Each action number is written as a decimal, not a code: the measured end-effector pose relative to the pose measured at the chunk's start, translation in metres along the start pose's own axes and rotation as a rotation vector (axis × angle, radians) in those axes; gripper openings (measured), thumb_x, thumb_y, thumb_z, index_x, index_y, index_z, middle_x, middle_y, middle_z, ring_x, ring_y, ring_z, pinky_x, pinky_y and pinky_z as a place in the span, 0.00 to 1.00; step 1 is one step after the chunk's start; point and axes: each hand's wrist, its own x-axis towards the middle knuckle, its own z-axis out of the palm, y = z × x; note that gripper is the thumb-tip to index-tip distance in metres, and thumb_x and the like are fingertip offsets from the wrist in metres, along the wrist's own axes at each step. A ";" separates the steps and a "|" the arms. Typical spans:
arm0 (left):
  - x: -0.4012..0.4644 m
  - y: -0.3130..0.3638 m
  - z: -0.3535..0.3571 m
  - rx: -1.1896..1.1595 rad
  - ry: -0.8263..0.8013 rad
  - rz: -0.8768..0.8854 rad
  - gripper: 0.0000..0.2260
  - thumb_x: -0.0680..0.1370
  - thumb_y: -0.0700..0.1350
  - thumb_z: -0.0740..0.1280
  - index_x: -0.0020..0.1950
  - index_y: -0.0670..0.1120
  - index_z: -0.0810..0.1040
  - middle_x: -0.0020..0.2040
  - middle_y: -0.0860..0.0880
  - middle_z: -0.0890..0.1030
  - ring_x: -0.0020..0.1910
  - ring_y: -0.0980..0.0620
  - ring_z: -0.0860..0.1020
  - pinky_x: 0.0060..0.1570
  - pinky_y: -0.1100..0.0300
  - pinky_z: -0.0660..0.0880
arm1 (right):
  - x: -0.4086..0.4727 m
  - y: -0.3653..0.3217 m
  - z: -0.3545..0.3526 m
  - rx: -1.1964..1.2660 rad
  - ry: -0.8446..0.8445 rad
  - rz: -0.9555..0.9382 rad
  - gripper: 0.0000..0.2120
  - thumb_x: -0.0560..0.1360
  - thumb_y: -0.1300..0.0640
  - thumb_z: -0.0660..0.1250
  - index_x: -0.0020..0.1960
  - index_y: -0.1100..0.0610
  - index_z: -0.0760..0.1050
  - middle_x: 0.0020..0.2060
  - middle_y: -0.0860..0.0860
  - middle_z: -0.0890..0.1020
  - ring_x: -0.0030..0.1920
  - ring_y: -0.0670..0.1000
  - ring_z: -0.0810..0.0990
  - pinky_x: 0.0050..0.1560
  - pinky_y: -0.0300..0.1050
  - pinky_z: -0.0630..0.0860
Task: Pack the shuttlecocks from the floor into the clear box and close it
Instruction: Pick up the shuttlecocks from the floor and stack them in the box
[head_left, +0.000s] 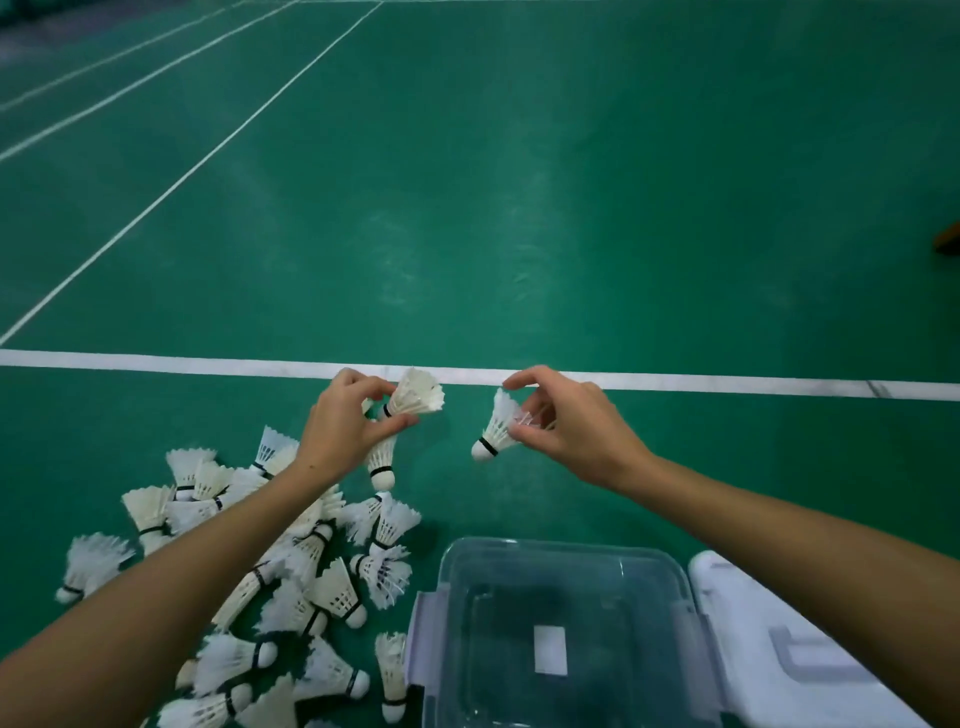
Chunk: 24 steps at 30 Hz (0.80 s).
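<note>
Loose shuttlecocks (291, 587) lie heaped on the floor, left of the clear box (558, 639); left hand (345, 426) grips a nested stack (397, 426), corks toward the person; right hand (566, 421) pinches a single shuttlecock (496, 434) by its feathers, cork down-left; open box sits below, nearer the right hand.

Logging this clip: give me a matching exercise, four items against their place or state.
Items:
1. clear box
2. white lid
3. stacked shuttlecocks
4. single shuttlecock

States:
A. pinched by the right hand
B. flat on the floor, right of the box
C. open, nothing inside
D. held in the left hand

Pairs: 1-C, 2-B, 3-D, 4-A
</note>
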 end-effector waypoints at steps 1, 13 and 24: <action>-0.012 0.011 -0.008 -0.010 -0.011 0.023 0.21 0.70 0.58 0.80 0.58 0.50 0.84 0.53 0.52 0.80 0.43 0.57 0.76 0.47 0.58 0.75 | -0.021 -0.006 -0.009 0.024 0.017 0.000 0.19 0.75 0.50 0.76 0.62 0.42 0.75 0.41 0.39 0.83 0.41 0.44 0.83 0.47 0.57 0.82; -0.121 0.065 -0.015 -0.125 -0.177 0.111 0.20 0.68 0.59 0.77 0.56 0.53 0.80 0.47 0.60 0.81 0.27 0.66 0.73 0.29 0.73 0.69 | -0.182 0.013 0.095 0.016 -0.328 0.132 0.19 0.76 0.55 0.73 0.63 0.47 0.71 0.49 0.46 0.84 0.43 0.46 0.82 0.45 0.46 0.81; -0.152 0.057 -0.009 -0.013 -0.208 0.250 0.20 0.70 0.61 0.76 0.56 0.50 0.84 0.46 0.61 0.81 0.41 0.76 0.73 0.40 0.76 0.68 | -0.167 0.041 0.162 0.070 -0.494 0.301 0.24 0.74 0.58 0.75 0.66 0.53 0.70 0.44 0.45 0.81 0.42 0.44 0.79 0.36 0.33 0.71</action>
